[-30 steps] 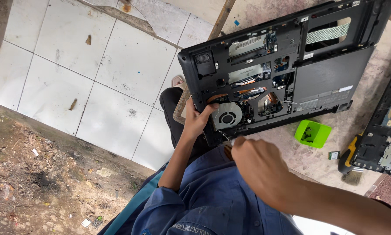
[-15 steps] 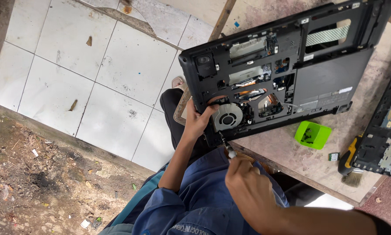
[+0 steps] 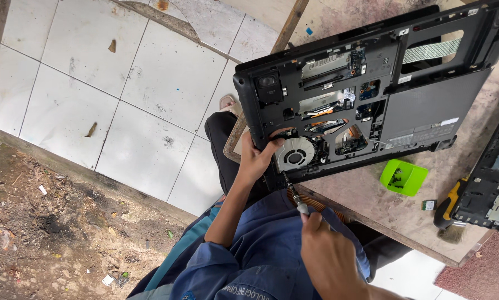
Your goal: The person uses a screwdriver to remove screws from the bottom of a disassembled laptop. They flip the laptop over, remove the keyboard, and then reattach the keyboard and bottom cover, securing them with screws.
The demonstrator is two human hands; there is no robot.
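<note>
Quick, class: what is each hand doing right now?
Left hand: closed, gripping the laptop base at its edge.
Right hand: closed around a screwdriver.

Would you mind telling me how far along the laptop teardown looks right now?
Done: the laptop base has its bottom covers off, and the green tray holds screws. In hand: left hand steadies the base; right hand drives a screwdriver near the fan. Left: fan and boards remain mounted.
</note>
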